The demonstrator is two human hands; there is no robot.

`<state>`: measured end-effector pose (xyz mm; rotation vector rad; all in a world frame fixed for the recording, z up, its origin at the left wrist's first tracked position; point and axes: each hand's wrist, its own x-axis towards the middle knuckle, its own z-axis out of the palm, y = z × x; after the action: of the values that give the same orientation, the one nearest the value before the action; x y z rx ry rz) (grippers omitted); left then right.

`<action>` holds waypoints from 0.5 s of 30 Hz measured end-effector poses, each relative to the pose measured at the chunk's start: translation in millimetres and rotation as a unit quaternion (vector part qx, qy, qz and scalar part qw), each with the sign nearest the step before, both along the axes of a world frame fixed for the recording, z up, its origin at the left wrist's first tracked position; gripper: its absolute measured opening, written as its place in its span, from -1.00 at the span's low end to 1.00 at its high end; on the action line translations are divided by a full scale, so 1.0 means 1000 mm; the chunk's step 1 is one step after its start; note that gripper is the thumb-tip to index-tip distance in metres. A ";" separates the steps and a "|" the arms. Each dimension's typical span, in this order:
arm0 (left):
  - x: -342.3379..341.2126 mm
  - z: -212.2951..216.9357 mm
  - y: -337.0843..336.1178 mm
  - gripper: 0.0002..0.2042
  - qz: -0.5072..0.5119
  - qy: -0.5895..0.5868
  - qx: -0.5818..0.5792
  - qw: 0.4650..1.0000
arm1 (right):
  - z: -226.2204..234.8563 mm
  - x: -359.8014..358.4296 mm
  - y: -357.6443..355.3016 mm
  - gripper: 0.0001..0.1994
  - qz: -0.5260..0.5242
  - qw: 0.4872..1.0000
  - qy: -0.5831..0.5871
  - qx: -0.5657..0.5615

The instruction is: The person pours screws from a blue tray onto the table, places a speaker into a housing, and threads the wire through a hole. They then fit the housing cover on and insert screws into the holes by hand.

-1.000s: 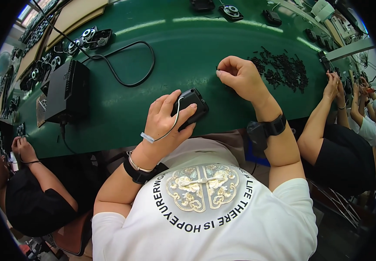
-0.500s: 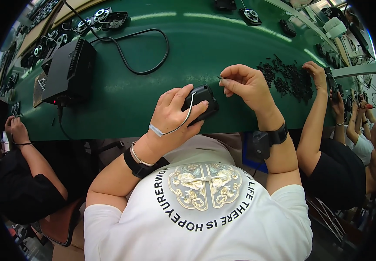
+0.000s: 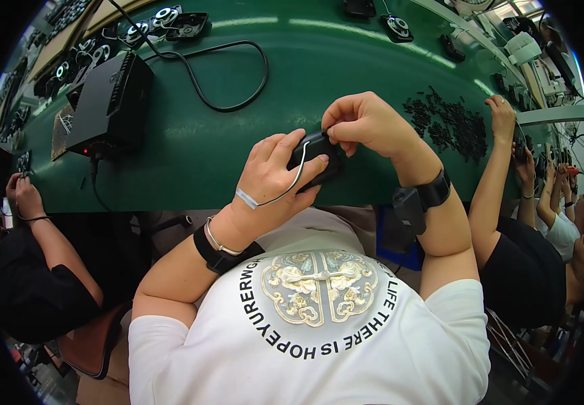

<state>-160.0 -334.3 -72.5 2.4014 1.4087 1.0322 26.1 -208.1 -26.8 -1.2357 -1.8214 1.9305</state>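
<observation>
At the far left a neighbour's hand point(image 3: 27, 197) rests at the edge of the green table point(image 3: 346, 61). Next along sits a black box point(image 3: 111, 102) with a small red light, and a black cable point(image 3: 224, 81) loops across the table beside it.

My left hand point(image 3: 271, 179) grips a small black part point(image 3: 317, 158), fingers curled around its lower left end, with a thin grey wire point(image 3: 285, 194) running over my knuckles. My right hand point(image 3: 366, 125) is bunched over the part's upper right end, its fingertips pinched together on that end. Half a second ago my right hand was just beside the part; now it sits on it, and both hands have come closer together above the table's near edge, in front of my chest.

The part's long axis runs from lower left to upper right, its far end pointing toward the heap of small black pieces point(image 3: 450, 125) on the table. Beyond that, at the right, another person's hand point(image 3: 502, 116) reaches onto the table.
</observation>
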 end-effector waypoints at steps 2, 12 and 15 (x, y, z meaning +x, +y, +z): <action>0.000 0.000 0.000 -0.49 0.000 0.000 -0.002 1.000 | 0.001 -0.001 0.003 -0.88 0.025 0.999 -0.031 0.012; -0.003 -0.003 0.000 -0.50 -0.001 0.000 -0.014 1.000 | 0.000 0.012 -0.010 -0.90 -0.028 0.998 0.017 0.056; -0.003 -0.003 0.001 -0.50 0.001 -0.001 -0.017 1.000 | -0.019 0.027 -0.045 -0.88 -0.073 0.930 0.107 0.344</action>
<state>-162.5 -333.0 -75.5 2.3734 1.4172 1.0032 52.8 -253.2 -45.9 -0.8486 -1.9585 1.1202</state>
